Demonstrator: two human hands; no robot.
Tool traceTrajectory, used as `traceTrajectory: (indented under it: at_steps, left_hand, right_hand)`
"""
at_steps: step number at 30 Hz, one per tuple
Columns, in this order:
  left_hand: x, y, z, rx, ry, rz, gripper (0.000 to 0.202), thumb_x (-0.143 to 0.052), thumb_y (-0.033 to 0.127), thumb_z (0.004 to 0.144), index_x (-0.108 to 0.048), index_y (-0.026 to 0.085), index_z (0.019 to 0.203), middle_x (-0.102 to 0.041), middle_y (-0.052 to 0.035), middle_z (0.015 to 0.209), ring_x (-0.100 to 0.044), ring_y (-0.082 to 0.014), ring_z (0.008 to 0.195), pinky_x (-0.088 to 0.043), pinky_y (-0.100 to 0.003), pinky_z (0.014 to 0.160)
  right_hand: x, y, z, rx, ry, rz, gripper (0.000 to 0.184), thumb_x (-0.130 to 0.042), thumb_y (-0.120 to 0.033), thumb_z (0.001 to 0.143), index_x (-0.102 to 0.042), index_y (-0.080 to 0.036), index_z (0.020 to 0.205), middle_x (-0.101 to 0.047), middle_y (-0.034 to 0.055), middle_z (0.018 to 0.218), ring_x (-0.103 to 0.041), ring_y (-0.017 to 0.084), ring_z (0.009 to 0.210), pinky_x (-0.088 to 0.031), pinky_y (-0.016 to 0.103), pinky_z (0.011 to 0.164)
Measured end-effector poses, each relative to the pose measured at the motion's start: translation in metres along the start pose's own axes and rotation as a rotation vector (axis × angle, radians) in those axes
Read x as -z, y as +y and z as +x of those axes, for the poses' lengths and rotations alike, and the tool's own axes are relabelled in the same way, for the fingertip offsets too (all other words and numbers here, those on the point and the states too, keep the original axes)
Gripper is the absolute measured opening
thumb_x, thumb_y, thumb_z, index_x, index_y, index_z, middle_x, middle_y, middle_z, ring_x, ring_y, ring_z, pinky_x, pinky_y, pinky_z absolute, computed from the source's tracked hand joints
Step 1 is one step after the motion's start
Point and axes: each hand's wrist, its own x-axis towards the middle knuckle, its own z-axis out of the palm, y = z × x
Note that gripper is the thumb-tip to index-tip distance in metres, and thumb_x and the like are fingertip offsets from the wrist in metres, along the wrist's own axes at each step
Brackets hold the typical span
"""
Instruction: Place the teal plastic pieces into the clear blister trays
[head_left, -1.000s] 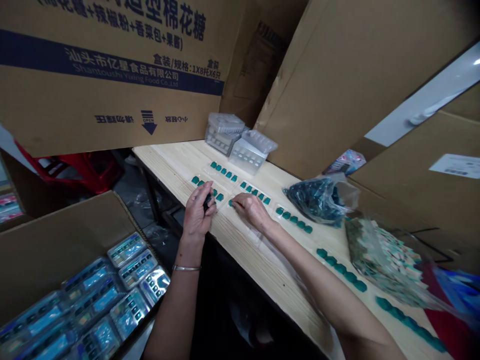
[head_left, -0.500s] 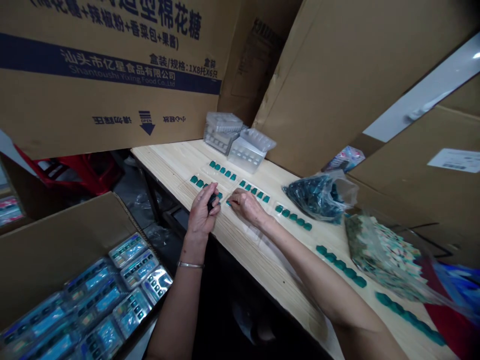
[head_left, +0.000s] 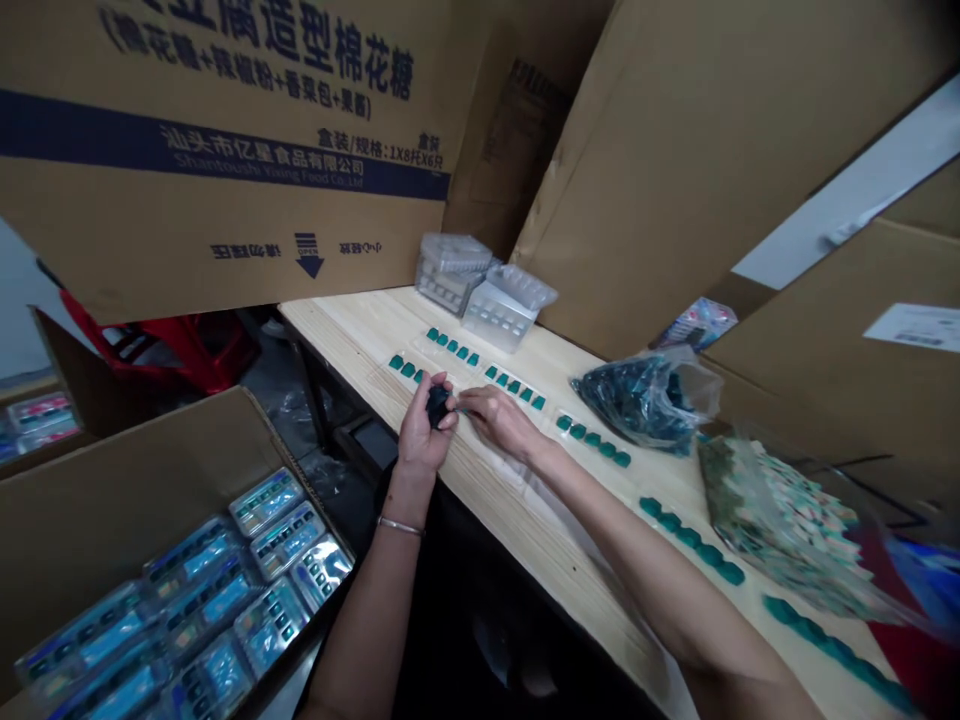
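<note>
My left hand (head_left: 421, 432) is curled around a dark bundle of small pieces (head_left: 438, 406), with a bracelet on that wrist. Close beside it, my right hand (head_left: 501, 420) has its thumb and fingers pinched on a small teal piece (head_left: 463, 409), mostly hidden by the fingers. Both hands are over the table's near edge. Just beyond them lie clear plastic trays holding teal pieces in rows, among them a near-left row (head_left: 405, 368), a far row (head_left: 453, 346) and a middle row (head_left: 515, 387). My left hand partly covers the near-left row.
Stacked clear trays (head_left: 499, 308) stand at the back of the wooden table (head_left: 337, 318). To the right lie a bag of dark teal pieces (head_left: 637, 395) and a bag of pale packets (head_left: 787, 520). An open carton (head_left: 135, 480) holds packed boxes (head_left: 206, 605) at lower left.
My left hand has turned, showing more of the dark bundle. My right hand has lifted from the near tray towards the left hand. The view has shifted slightly.
</note>
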Motion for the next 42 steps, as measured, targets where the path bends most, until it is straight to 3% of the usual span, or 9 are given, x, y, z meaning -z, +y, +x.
traceTrajectory:
  at_steps: [2, 4, 10, 14, 17, 20, 25, 32, 42]
  left_hand:
    - [-0.001, 0.0, -0.001, 0.003, 0.002, -0.039, 0.016, -0.054, 0.03, 0.083, -0.059, 0.015, 0.084, -0.055, -0.0005, 0.073, -0.049, -0.0037, 0.053, -0.027, -0.01, 0.033]
    - [-0.003, 0.0, -0.002, -0.005, 0.008, -0.065, 0.016, -0.052, 0.03, 0.085, -0.058, 0.015, 0.084, -0.056, -0.0009, 0.074, -0.05, -0.0042, 0.055, -0.027, -0.011, 0.033]
    - [-0.008, -0.005, -0.005, 0.009, -0.016, -0.102, 0.015, -0.051, 0.03, 0.085, -0.057, 0.017, 0.082, -0.058, -0.0013, 0.076, -0.054, -0.0057, 0.06, -0.024, -0.01, 0.032]
    - [-0.009, -0.005, -0.006, 0.001, -0.03, -0.078, 0.013, -0.054, 0.031, 0.083, -0.057, 0.018, 0.082, -0.058, -0.0013, 0.077, -0.054, -0.0064, 0.063, -0.022, -0.009, 0.031]
    - [-0.01, -0.006, -0.008, -0.094, 0.019, 0.032, 0.017, -0.062, 0.033, 0.077, -0.058, 0.017, 0.083, -0.056, -0.0007, 0.077, -0.053, -0.0055, 0.063, -0.022, -0.009, 0.032]
    - [-0.013, -0.011, -0.013, -0.206, 0.044, 0.348, 0.028, -0.069, 0.036, 0.069, -0.063, 0.016, 0.088, -0.054, 0.0007, 0.072, -0.047, -0.0028, 0.054, -0.022, -0.01, 0.034]
    - [-0.02, -0.021, -0.02, -0.255, 0.004, 0.805, 0.034, -0.067, 0.04, 0.068, -0.066, 0.016, 0.092, -0.055, 0.0013, 0.066, -0.036, -0.0024, 0.041, -0.024, -0.015, 0.035]
    - [-0.024, -0.025, -0.023, -0.279, -0.005, 0.89, 0.033, -0.061, 0.045, 0.072, -0.064, 0.015, 0.084, -0.046, 0.0048, 0.054, -0.032, -0.0043, 0.04, -0.023, -0.018, 0.036]
    - [-0.023, -0.031, -0.023, -0.382, 0.005, 1.041, 0.029, -0.055, 0.042, 0.077, -0.065, 0.016, 0.083, -0.058, 0.0005, 0.061, -0.048, -0.0079, 0.048, -0.035, -0.019, 0.044]
  right_hand:
    - [0.008, -0.001, -0.008, -0.02, 0.115, 0.106, 0.022, -0.049, -0.014, 0.083, -0.065, -0.018, 0.097, -0.063, 0.0099, 0.107, -0.056, 0.019, 0.1, -0.042, 0.033, 0.087]
    - [0.014, -0.008, -0.012, -0.123, 0.188, 0.242, 0.018, -0.052, -0.021, 0.083, -0.066, -0.018, 0.093, -0.065, 0.0084, 0.099, -0.059, 0.018, 0.091, -0.045, 0.032, 0.081]
    - [0.01, -0.033, -0.008, -0.469, 0.19, 0.901, 0.028, -0.066, -0.039, 0.069, -0.065, -0.015, 0.083, -0.068, 0.0021, 0.071, -0.063, 0.014, 0.068, -0.049, 0.029, 0.071]
    - [0.007, -0.034, -0.008, -0.591, 0.312, 1.116, 0.031, -0.075, -0.039, 0.057, -0.064, -0.015, 0.073, -0.066, 0.0009, 0.067, -0.061, 0.013, 0.06, -0.05, 0.029, 0.07]
    - [0.014, -0.03, -0.013, -0.607, 0.398, 1.17, 0.031, -0.076, -0.037, 0.057, -0.065, -0.015, 0.075, -0.067, 0.0016, 0.07, -0.063, 0.013, 0.063, -0.05, 0.03, 0.073]
    - [0.023, -0.027, -0.018, -0.58, 0.469, 1.16, 0.03, -0.074, -0.037, 0.061, -0.065, -0.015, 0.079, -0.068, 0.0022, 0.072, -0.065, 0.014, 0.07, -0.05, 0.031, 0.079]
    - [0.028, -0.024, -0.024, -0.55, 0.52, 1.118, 0.026, -0.07, -0.038, 0.068, -0.065, -0.015, 0.08, -0.068, 0.0027, 0.071, -0.064, 0.014, 0.066, -0.051, 0.031, 0.077]
    - [0.031, -0.024, -0.034, -0.524, 0.503, 1.121, 0.031, -0.075, -0.032, 0.062, -0.067, -0.016, 0.087, -0.069, 0.0012, 0.072, -0.065, 0.015, 0.069, -0.052, 0.031, 0.076]
    - [0.031, -0.022, -0.038, -0.616, 0.559, 1.116, 0.025, -0.072, -0.031, 0.062, -0.067, -0.014, 0.079, -0.069, 0.0032, 0.065, -0.065, 0.015, 0.06, -0.052, 0.028, 0.067]
